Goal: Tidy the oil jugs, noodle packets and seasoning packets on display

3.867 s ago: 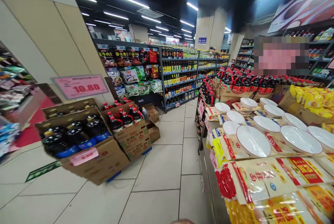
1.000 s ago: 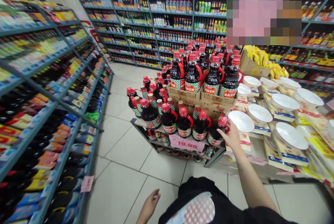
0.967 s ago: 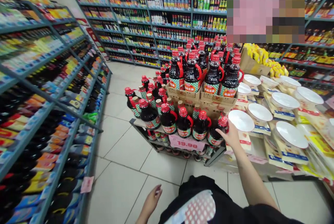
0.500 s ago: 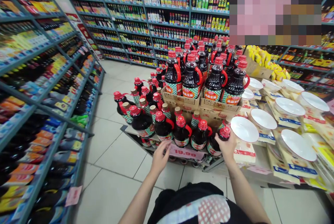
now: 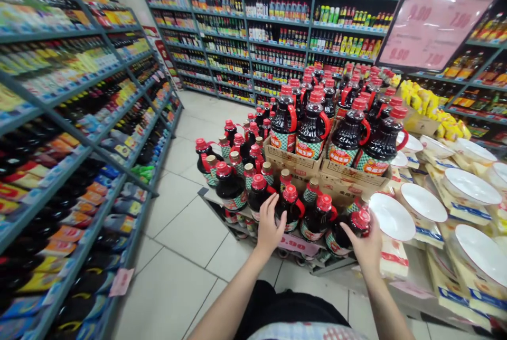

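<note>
My right hand (image 5: pixel 367 247) is wrapped round a dark soy sauce bottle (image 5: pixel 341 234) with a red cap, at the right end of the front row. The thumb lies on its near left side; the other fingers are partly hidden behind the cap. This bottle leans a little. My left hand (image 5: pixel 271 228) is open, fingers spread, in front of two more bottles of the row. Its fingertips overlap the soy sauce bottle (image 5: pixel 258 195) and sit beside another bottle (image 5: pixel 290 208) with a red handle; whether they touch is unclear.
Behind the front row, cardboard trays (image 5: pixel 295 163) hold more soy sauce bottles. White bowls (image 5: pixel 392 217) on packed bags stand close by my right hand. A pink price sign (image 5: pixel 435 23) hangs at upper right. Shelving (image 5: pixel 85 144) runs along the left, with tiled floor (image 5: pixel 178 224) between.
My left hand has risen from the shelf edge towards the bottles, its fingers spreading. My right hand stays at the same end bottle. The view has shifted, so the display sits further right.
</note>
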Tool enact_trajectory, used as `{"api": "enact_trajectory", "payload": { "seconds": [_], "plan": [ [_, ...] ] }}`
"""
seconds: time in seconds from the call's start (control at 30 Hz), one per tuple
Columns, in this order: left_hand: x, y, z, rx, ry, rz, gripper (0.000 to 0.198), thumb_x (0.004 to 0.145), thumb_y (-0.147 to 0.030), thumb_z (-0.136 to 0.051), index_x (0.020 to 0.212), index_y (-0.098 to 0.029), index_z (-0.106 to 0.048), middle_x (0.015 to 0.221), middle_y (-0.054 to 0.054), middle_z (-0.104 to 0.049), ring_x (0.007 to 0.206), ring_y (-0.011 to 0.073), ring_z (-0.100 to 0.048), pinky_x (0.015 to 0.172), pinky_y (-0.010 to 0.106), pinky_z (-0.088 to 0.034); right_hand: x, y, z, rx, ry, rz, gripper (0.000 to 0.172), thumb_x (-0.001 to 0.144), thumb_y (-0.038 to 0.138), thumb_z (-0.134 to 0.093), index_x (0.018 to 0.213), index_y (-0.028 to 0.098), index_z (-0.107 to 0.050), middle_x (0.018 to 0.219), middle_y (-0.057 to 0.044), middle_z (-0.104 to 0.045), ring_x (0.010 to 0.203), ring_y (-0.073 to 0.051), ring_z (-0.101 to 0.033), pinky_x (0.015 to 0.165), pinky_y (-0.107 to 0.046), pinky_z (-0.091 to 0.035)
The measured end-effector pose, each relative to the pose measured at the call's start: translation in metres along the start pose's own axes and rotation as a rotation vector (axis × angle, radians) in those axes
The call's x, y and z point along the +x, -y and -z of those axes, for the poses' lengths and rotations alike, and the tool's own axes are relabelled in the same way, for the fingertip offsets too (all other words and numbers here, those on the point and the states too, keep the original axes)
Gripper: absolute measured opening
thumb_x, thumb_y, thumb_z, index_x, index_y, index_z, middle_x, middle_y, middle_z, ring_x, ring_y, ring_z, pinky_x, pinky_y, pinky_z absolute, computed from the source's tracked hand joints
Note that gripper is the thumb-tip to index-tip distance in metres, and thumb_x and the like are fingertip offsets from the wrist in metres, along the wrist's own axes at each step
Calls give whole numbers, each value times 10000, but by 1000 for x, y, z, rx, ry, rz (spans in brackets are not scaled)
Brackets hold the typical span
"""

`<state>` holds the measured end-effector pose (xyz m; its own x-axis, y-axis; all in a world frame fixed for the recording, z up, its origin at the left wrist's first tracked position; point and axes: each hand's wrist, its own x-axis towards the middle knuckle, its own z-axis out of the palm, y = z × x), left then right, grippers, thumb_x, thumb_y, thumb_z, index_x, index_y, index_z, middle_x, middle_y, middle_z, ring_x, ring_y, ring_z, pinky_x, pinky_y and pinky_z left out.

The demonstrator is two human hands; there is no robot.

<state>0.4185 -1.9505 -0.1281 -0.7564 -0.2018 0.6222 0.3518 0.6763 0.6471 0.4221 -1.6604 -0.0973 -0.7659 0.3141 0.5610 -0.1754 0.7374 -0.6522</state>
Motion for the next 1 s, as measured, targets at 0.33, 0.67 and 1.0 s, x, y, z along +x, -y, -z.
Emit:
{"api": "enact_trajectory", "payload": {
  "seconds": [0.33, 0.67, 1.0],
  "plan": [
    [-92, 60, 43, -12, 218, 170, 361, 1003, -258, -490, 1356, -232, -558, 1407, 138, -541, 1340, 258, -505, 1121, 498, -456, 10, 163, -64, 200, 221, 594, 565, 960, 341, -607, 1475, 210, -414, 1412, -162, -544, 1315, -299, -532, 1088, -528, -474],
    [-121, 124, 148, 135, 7, 388, 336, 1008, -273, -458, 1308, -242, -607, 1418, 132, -530, 1349, 254, -510, 1135, 534, -455, 13, 167, -151, -292, 509, 137, 385, 999, 493, -458, 1171, 206, -649, 1089, -98, -727, 895, -299, -699, 748, -407, -530],
    [-141, 229, 349, 316, -139, 495, 334, 1005, -360, -454, 1251, -248, -651, 1389, 129, -558, 1317, 270, -548, 1104, 548, -486, -89, 296, -195, 207, -176, 563, 448, 884, 262, -678, 1311, 149, -605, 1389, -247, -513, 1288, -400, -542, 1006, -568, -507]
  ]
}}
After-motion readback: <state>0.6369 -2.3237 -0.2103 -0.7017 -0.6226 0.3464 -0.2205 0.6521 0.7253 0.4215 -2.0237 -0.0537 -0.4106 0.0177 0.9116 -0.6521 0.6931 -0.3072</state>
